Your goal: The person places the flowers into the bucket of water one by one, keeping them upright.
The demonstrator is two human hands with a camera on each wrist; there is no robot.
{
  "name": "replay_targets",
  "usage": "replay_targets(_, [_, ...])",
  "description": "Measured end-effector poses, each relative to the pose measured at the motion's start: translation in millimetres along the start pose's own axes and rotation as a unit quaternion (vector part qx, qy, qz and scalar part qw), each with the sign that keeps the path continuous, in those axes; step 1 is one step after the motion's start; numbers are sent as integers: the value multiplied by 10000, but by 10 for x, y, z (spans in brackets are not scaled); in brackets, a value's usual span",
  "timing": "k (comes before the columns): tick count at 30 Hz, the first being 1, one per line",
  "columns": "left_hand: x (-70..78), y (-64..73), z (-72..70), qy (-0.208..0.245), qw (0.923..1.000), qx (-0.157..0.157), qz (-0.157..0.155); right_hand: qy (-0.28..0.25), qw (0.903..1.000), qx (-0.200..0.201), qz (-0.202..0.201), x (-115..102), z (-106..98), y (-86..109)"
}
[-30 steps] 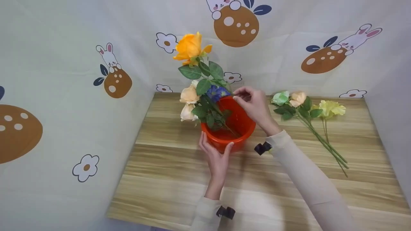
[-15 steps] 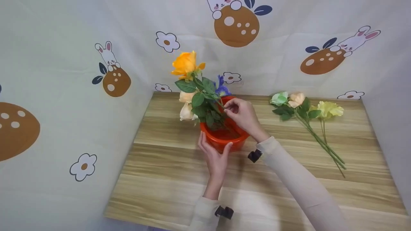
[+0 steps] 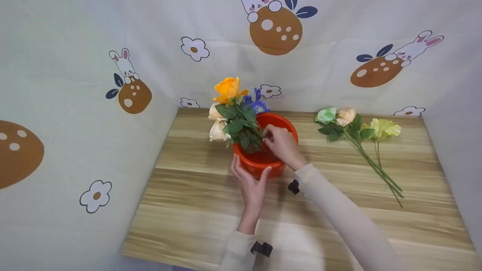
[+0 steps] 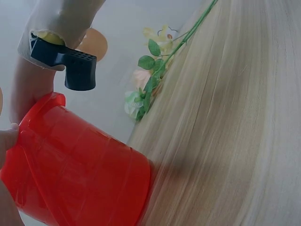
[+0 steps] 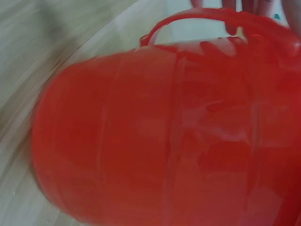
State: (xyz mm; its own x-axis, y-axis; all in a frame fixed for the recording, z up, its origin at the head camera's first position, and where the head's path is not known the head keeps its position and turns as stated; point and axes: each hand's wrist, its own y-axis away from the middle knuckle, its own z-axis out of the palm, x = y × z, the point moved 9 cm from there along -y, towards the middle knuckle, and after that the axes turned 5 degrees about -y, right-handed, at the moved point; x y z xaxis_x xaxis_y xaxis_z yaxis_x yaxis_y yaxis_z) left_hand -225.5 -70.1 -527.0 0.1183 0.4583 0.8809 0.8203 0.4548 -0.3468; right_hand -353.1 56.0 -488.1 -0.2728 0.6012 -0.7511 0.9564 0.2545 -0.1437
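Note:
A red bucket [image 3: 263, 165] stands on the wooden table, holding several artificial flowers that lean toward its left rim. Among them are an orange rose [image 3: 228, 89], pale peach roses [image 3: 218, 130] and a blue flower [image 3: 259, 105]. My left hand [image 3: 251, 188] holds the bucket's near side, thumb and fingers spread around it below the rim. Over the bucket's mouth, my right hand [image 3: 283, 145] pinches the orange rose's stem, its fingertips partly hidden by leaves. The right wrist view shows the bucket's side [image 5: 141, 136] and its handle [image 5: 211, 14], with fingers behind.
To the right on the table [image 3: 180, 210] lie a mint-green rose [image 3: 326, 114], a peach rose [image 3: 345, 116] and a yellow flower [image 3: 384, 128], stems pointing toward the near right. A printed cloth [image 3: 222, 22] hangs close behind and at the left.
My right hand has moved down and left into the bucket's mouth, lowering the orange rose with it. The blue flower now stands more upright behind. My left hand has stayed on the bucket.

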Motion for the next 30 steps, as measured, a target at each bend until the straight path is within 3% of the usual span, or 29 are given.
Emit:
replay_targets(5, [-22, -4, 8, 13, 10000, -18, -41, 370, 9993, 15, -36, -16, 19, 18])
replay_targets(12, [-34, 6, 22, 55, 9999, -78, -112, -236, 9988, 389, -170, -24, -109, 79])
replay_targets(20, [-42, -8, 19, 196, 9997, -41, -132, -990, 9908, 911, -140, 83, -447, 158])
replay_targets(30, [-58, 3, 30, 162, 9997, -69, -167, -1442, 9781, 1491, 144, 473, -944, 276])
